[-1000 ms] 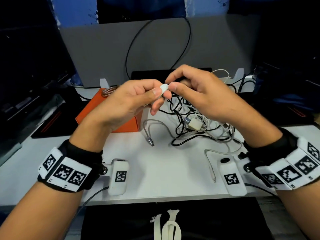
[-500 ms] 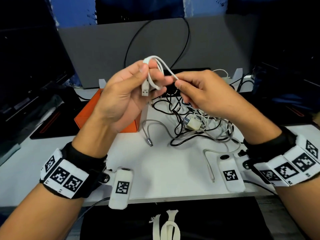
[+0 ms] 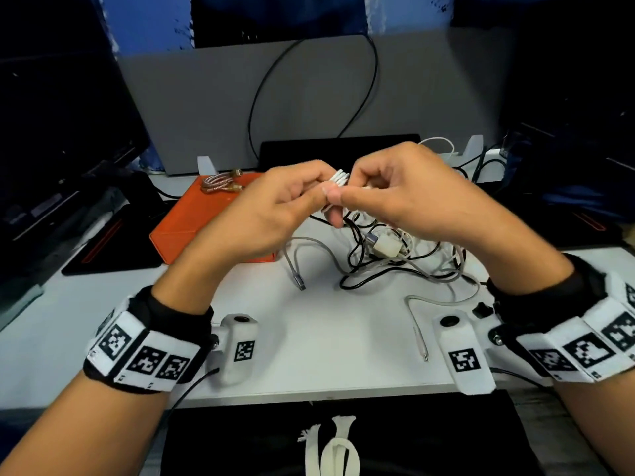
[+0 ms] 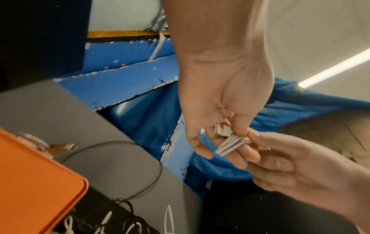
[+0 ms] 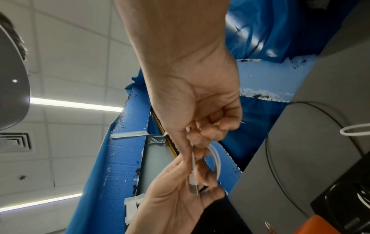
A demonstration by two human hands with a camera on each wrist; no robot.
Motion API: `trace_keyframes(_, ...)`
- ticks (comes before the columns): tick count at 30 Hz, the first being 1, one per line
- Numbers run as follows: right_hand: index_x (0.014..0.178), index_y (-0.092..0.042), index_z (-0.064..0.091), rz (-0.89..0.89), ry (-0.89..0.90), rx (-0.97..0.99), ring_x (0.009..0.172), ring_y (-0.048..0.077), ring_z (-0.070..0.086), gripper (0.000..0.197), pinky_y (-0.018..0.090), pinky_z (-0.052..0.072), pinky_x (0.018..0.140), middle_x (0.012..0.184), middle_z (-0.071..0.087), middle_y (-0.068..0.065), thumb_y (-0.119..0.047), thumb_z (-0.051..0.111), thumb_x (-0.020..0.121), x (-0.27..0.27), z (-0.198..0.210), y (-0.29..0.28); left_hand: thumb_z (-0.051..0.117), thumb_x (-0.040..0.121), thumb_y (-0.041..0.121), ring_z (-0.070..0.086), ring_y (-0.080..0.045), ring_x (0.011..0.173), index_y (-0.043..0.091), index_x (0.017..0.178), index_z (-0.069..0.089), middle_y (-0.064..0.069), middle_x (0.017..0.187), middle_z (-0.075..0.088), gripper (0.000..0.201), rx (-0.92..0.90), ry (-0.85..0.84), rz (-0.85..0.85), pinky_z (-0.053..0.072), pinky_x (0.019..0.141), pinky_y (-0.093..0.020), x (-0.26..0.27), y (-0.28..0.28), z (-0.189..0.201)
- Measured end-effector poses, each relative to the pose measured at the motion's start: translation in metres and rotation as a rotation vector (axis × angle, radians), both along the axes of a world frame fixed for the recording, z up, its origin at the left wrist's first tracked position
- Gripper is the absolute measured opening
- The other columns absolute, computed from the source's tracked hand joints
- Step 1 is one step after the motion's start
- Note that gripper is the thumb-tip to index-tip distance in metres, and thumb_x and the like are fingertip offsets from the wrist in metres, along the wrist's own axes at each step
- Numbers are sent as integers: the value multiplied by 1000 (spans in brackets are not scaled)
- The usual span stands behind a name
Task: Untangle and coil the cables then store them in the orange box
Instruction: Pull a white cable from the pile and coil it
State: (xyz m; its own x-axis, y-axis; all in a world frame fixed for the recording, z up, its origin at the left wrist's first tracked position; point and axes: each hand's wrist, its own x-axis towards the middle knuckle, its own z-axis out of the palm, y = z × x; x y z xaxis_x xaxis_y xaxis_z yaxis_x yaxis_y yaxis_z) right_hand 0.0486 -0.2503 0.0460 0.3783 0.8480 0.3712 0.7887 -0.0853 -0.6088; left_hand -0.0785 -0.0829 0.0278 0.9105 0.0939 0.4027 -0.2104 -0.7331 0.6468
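Note:
Both hands are raised above the white table, meeting over the cable pile. My left hand [image 3: 309, 194] grips a small bundle of folded white cable [image 3: 338, 176], its loops [image 4: 230, 144] and USB plug [image 5: 193, 186] lying across the fingers. My right hand [image 3: 364, 190] pinches the same white cable [image 5: 216, 159] beside the left thumb. Below them lies a tangle of black, grey and white cables [image 3: 395, 255] with a white adapter [image 3: 386, 247]. The orange box [image 3: 199, 218] sits at the left, lid shut, with a coiled copper-coloured cable [image 3: 220, 182] on top.
A loose grey cable end [image 3: 297, 276] and a white cable tip [image 3: 421, 345] lie on the table [image 3: 326, 338] in front. A grey panel [image 3: 309, 97] with a black wire stands behind. Dark monitors flank both sides; a black pad [image 3: 110, 242] lies left.
The white cable went from one wide loop held high to a tight folded bundle; both hands have dropped lower and closed together around it.

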Motion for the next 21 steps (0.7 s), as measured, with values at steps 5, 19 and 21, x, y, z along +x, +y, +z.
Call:
trace_keyframes(5,68,-18,63,-67,-16,100,42,7,41,44,17,30,44,47,49,-6,-56,72,89,-5,0,-1,56,102,13,69,-24,107,0,108,71,-14,99,75,20,-139,18,-94,51,101,-34,-4,5,6)
trace_keyframes(19,95,-19,71,176,394,143,55,21,58,41,31,44,49,88,65,4,-47,44,108,4,-9,9,45,102,10,71,-17,88,14,97,74,1,83,74,30,-910,-172,-295,54,93,-33,6,-3,-3)
trace_keyframes(21,90,-18,72,172,415,186,54,18,54,35,29,42,48,80,63,-3,-39,50,108,4,-10,10,40,104,9,72,-17,92,13,101,71,1,85,75,31,-931,-161,-305,52,98,-37,7,-3,-4)
